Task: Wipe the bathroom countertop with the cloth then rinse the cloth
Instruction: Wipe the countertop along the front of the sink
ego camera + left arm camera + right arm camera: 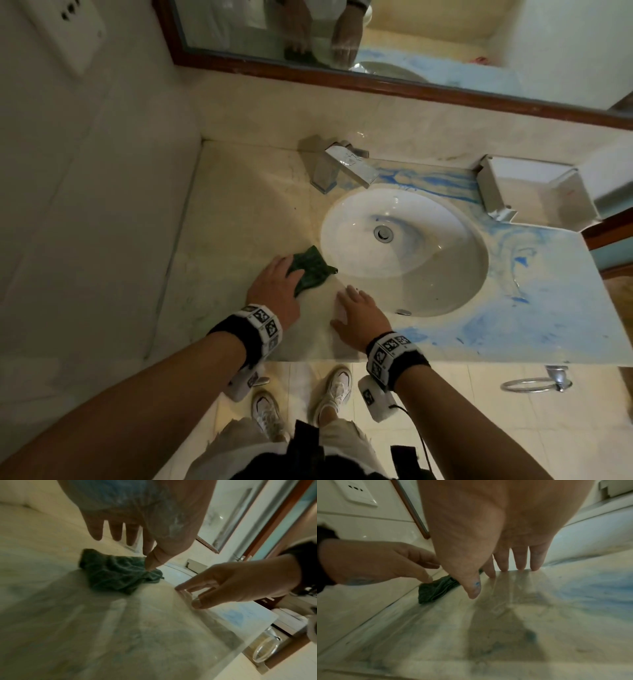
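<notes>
Here, line by line:

Cloth: your 1 dark green cloth (310,269) lies crumpled on the countertop (239,212), under and just past the fingertips of your left hand (274,286), at the left rim of the sink (404,250).

Left hand: your fingers are straight and spread, reaching over the near edge of the cloth; in the left wrist view the thumb (153,561) tip touches the cloth (116,574), with no curl round it. Blue smears show on the palm.

Right hand: your right hand (361,317) lies flat and relaxed on the countertop just right of the cloth, apart from it, holding nothing. In the right wrist view the fingertips (520,562) press the stone at the sink's near rim, and a blue spot marks the thumbnail.

Between the hands: a bare strip of pale, wiped stone.

Blue residue: streaks and swirls cover the countertop beyond and to the right of your right hand, around the far and right sides of the sink, with faint traces inside the bowl.

Beyond the hands: 1 chrome faucet (342,166) behind the sink, 1 white box (527,192) at the far right, 1 wood-framed mirror (394,44) above.

Below your right wrist: 1 chrome ring (536,383) under the counter edge.

Writing: no readable brand or label; only black-and-white square markers on your 2 wristbands (394,353).

Count: 2 hands, 1 cloth, 1 sink.
</notes>
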`<state>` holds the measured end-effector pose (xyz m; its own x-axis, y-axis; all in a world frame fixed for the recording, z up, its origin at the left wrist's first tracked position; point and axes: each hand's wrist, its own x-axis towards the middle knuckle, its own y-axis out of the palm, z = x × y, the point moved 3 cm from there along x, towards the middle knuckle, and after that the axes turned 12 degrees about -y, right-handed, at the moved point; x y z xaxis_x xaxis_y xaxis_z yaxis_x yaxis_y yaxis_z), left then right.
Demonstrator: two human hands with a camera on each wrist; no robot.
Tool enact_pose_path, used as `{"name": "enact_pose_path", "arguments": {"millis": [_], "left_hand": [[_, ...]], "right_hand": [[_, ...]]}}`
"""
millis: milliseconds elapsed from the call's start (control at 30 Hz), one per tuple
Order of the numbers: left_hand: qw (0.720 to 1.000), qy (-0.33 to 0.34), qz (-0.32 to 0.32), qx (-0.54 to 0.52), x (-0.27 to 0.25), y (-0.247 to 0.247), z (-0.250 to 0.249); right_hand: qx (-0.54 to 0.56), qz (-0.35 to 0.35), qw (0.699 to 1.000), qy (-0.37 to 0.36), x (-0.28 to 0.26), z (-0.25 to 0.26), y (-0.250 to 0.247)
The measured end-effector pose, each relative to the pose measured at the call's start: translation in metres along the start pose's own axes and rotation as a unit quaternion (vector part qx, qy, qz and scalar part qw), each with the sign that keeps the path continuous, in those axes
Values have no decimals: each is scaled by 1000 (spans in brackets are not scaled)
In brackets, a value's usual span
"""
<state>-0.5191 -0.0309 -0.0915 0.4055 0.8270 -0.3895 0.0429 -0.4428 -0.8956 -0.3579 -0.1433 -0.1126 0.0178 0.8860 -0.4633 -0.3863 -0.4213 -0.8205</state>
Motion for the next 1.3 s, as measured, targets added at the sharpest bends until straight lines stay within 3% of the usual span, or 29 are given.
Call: {"name": "enact_pose_path", "arguments": {"millis": [167,400,600,967,1300], "left_hand": [[989,-14,95,114,11,25,-22],[988,-14,76,132,-10,39,-12],[989,14,58,138,-44,42,3],[988,-15,76,130,11,28,4],[992,20,67,106,-79,61,32]], "right_hand": [[-14,31,999,7,0,1,5],[-25,-5,1000,15,1,17,3],[-25,12,1000,0,-8,13,-1],[-41,23,999,1,-5,8,1],[-40,40,998,-16,-11,1,6]]}}
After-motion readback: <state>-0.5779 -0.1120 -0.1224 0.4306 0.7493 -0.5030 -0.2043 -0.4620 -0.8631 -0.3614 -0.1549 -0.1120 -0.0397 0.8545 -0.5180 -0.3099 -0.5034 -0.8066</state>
